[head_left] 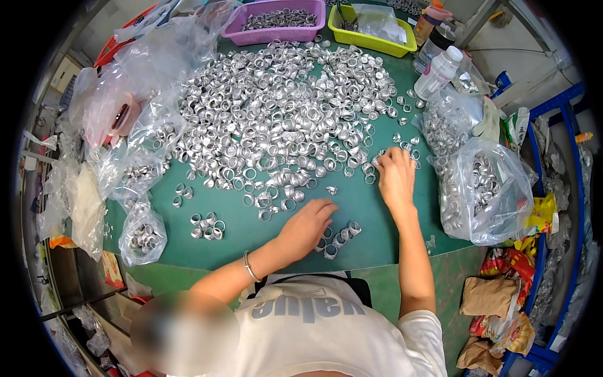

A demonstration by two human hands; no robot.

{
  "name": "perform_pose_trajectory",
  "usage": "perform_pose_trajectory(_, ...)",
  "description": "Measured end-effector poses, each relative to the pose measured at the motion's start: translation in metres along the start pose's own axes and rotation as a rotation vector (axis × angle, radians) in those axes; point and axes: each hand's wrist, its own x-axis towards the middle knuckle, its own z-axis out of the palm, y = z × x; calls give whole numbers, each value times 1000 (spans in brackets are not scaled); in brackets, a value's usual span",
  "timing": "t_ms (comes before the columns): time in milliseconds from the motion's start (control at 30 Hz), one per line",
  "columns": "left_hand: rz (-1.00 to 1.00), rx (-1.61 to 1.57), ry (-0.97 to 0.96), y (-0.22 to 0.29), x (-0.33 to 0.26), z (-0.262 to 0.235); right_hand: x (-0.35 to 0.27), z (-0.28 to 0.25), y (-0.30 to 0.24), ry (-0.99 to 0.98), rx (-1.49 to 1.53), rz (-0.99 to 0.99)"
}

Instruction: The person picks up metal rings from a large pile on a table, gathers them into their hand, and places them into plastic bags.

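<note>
Rings (282, 119) heaped; both hands (306, 226) palm-down, picking.

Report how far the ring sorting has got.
Done: small groups of rings set apart near the table edge, and bags holding rings. In hand: the left hand rests by a short row; the right hand picks at the pile's edge. Left: the big pile.

Counted: two hands, left (306, 227) and right (396, 178); two trays at 12 o'clock, purple (276, 30) and yellow-green (370, 39); one white bottle (438, 73) at 1 o'clock; metal rings (282, 119) too many to be counted.
</note>
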Motion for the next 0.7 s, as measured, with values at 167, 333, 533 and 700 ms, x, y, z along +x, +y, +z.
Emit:
perform_pose_trajectory(167,-14,69,-81,-5,-10,5,-41,-49,-18,-260,251,-86)
perform_pose_trajectory(333,-11,-43,-130,-3,-11,12,-61,-51,-28,-475,499,-165)
perform_pose_trajectory(533,23,-101,1,3,-8,12,10,-5,-9,-121,288,14)
perform_pose_trajectory(700,-2,-234,-44,1,-12,22,26,10,4,-151,163,-45)
